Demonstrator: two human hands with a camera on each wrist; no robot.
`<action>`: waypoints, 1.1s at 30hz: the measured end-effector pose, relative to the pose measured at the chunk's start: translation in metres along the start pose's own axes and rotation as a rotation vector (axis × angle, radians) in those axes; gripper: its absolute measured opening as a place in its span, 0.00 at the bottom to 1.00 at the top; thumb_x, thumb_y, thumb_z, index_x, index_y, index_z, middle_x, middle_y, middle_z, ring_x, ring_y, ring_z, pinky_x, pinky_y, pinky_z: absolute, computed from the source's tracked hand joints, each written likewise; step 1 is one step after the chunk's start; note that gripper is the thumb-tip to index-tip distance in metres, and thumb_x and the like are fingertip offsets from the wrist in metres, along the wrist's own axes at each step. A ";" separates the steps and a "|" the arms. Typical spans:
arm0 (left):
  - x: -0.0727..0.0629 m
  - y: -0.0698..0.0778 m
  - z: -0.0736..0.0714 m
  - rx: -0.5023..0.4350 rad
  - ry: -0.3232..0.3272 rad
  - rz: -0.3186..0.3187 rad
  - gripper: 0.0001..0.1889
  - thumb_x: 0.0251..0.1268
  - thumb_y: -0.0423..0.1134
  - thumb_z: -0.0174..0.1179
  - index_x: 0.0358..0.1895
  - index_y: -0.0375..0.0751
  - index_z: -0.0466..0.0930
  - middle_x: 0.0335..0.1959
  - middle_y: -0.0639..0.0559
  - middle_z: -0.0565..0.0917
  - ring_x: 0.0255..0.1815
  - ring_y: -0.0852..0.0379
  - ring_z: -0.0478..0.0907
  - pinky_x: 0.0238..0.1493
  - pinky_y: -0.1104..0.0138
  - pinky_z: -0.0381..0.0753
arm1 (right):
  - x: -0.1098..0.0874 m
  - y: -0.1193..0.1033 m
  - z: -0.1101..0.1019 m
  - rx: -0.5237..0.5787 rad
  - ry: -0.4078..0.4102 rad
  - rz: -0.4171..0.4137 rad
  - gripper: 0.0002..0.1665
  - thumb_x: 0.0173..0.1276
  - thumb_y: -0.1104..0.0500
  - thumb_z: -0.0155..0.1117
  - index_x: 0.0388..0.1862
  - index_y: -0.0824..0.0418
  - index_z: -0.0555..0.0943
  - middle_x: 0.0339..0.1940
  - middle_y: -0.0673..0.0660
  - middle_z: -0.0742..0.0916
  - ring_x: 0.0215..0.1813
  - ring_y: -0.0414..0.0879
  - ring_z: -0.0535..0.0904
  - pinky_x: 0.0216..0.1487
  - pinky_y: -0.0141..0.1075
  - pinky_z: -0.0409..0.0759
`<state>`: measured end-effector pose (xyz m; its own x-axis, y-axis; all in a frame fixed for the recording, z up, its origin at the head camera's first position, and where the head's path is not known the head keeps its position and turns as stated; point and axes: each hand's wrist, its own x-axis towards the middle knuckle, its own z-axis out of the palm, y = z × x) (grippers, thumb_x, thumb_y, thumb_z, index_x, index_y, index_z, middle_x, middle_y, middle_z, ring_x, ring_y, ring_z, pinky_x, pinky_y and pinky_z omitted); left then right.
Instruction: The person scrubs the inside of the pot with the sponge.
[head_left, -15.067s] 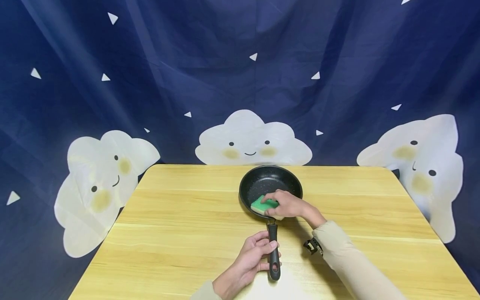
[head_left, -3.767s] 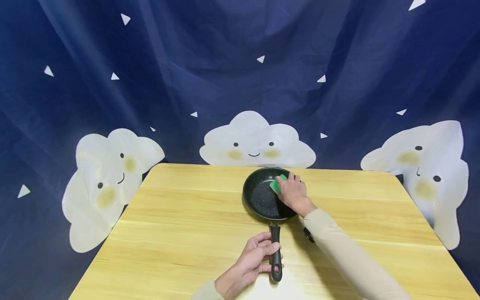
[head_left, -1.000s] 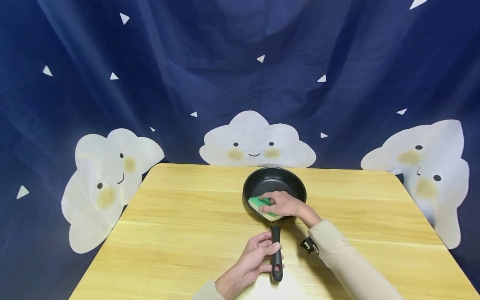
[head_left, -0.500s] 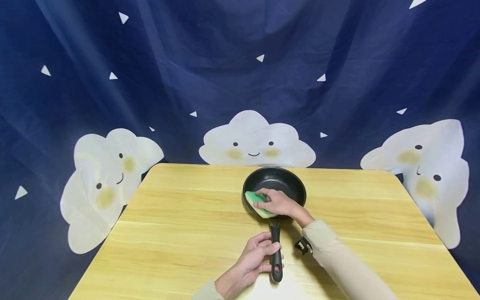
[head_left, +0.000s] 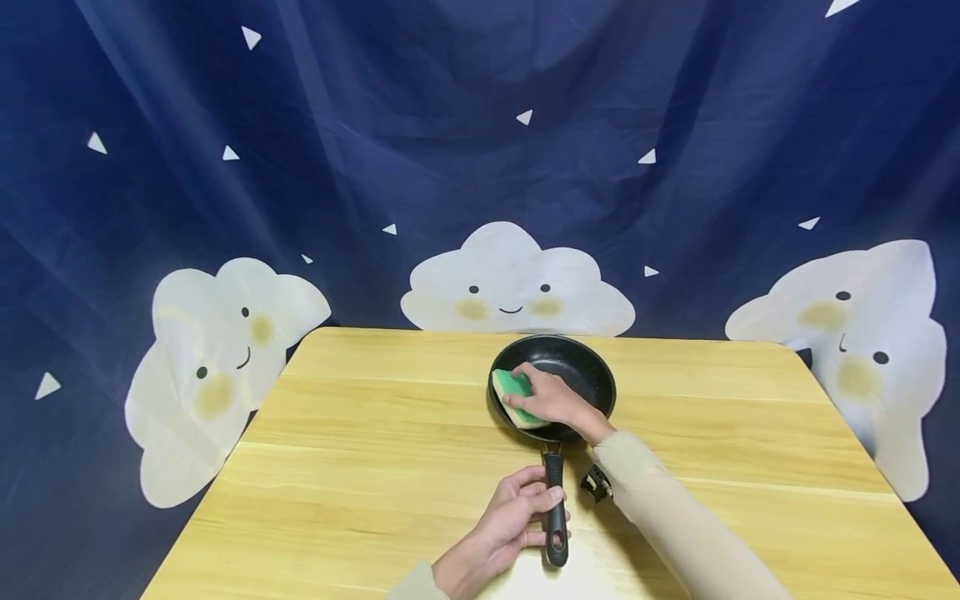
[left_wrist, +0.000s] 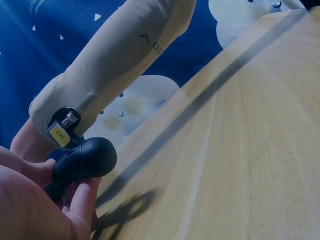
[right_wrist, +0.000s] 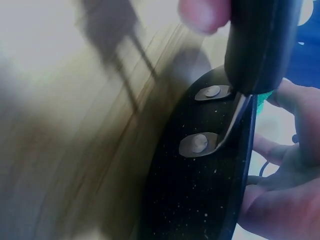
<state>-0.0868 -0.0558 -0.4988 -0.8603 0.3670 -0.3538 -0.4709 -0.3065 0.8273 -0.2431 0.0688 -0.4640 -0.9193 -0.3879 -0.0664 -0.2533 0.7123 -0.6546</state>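
Observation:
A black speckled frying pan (head_left: 577, 367) is near the table's far edge in the head view, its handle (head_left: 554, 500) toward me. My left hand (head_left: 504, 521) grips that handle, thumb on top and fingers beneath. Inside the pan, at its left wall, my right hand (head_left: 551, 396) pinches a sponge (head_left: 512, 385) with a green top and a pale yellow body. The left wrist view shows the handle's rounded end (left_wrist: 95, 157) between thumb and fingers. In the right wrist view the pan's outer side (right_wrist: 200, 190) hides most of the sponge.
The pan is over a light wooden table (head_left: 360, 467). Behind the table hangs a dark blue curtain (head_left: 450, 125) with white smiling clouds. A small black device (head_left: 596, 483) is on the right wrist.
Over the last second my right hand has slid the sponge from the pan's near side up along its left wall. My left hand keeps its grip on the handle.

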 end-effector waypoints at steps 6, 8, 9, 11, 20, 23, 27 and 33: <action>0.000 -0.001 0.000 -0.007 -0.003 0.000 0.21 0.71 0.32 0.62 0.65 0.33 0.73 0.40 0.46 0.83 0.35 0.51 0.82 0.32 0.57 0.88 | 0.004 -0.001 0.000 -0.004 0.029 0.024 0.31 0.71 0.47 0.69 0.68 0.56 0.72 0.52 0.64 0.82 0.48 0.54 0.78 0.47 0.47 0.79; 0.000 -0.001 0.000 -0.010 -0.003 0.000 0.21 0.72 0.32 0.62 0.65 0.33 0.73 0.40 0.46 0.83 0.35 0.51 0.82 0.33 0.57 0.88 | 0.005 0.000 0.000 -0.004 0.038 0.028 0.32 0.71 0.47 0.70 0.68 0.56 0.72 0.51 0.64 0.82 0.48 0.54 0.78 0.46 0.46 0.79; 0.000 -0.001 0.000 -0.010 -0.004 0.000 0.21 0.72 0.32 0.62 0.65 0.33 0.73 0.40 0.46 0.83 0.35 0.51 0.82 0.33 0.57 0.88 | 0.006 0.000 0.000 -0.005 0.043 0.028 0.32 0.71 0.47 0.70 0.67 0.56 0.72 0.51 0.64 0.82 0.48 0.54 0.78 0.46 0.46 0.79; 0.000 -0.001 0.000 -0.011 -0.003 -0.001 0.22 0.72 0.32 0.62 0.65 0.34 0.73 0.40 0.46 0.83 0.35 0.51 0.82 0.32 0.58 0.88 | 0.008 0.002 0.001 -0.017 0.050 0.024 0.31 0.71 0.47 0.70 0.68 0.56 0.71 0.51 0.64 0.82 0.47 0.55 0.78 0.45 0.46 0.79; 0.000 -0.002 0.000 -0.013 0.000 -0.001 0.22 0.71 0.32 0.62 0.65 0.33 0.72 0.40 0.47 0.83 0.36 0.51 0.81 0.31 0.59 0.87 | 0.014 0.007 0.001 -0.076 0.104 0.044 0.33 0.71 0.48 0.70 0.69 0.55 0.70 0.53 0.68 0.78 0.48 0.59 0.76 0.46 0.50 0.77; 0.000 -0.002 0.001 -0.014 0.004 0.001 0.21 0.71 0.32 0.62 0.64 0.33 0.73 0.38 0.47 0.83 0.35 0.51 0.81 0.30 0.60 0.87 | 0.015 0.010 0.001 -0.102 0.130 0.042 0.33 0.71 0.49 0.71 0.70 0.55 0.71 0.53 0.68 0.77 0.47 0.59 0.76 0.45 0.50 0.77; 0.000 -0.002 0.002 -0.011 0.013 0.003 0.20 0.71 0.31 0.62 0.64 0.34 0.73 0.37 0.48 0.83 0.35 0.51 0.82 0.31 0.59 0.86 | 0.015 0.015 0.001 -0.146 0.173 0.031 0.34 0.70 0.49 0.72 0.70 0.55 0.71 0.49 0.67 0.77 0.43 0.59 0.75 0.41 0.48 0.77; 0.000 -0.002 0.002 0.001 0.027 0.008 0.20 0.71 0.31 0.62 0.64 0.34 0.73 0.37 0.48 0.83 0.35 0.52 0.82 0.33 0.57 0.87 | 0.016 0.020 0.001 -0.212 0.203 0.032 0.34 0.70 0.50 0.73 0.71 0.54 0.72 0.48 0.67 0.75 0.43 0.60 0.75 0.39 0.48 0.78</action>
<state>-0.0852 -0.0535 -0.4995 -0.8692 0.3406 -0.3586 -0.4636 -0.3086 0.8306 -0.2622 0.0764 -0.4793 -0.9638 -0.2537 0.0819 -0.2611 0.8366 -0.4815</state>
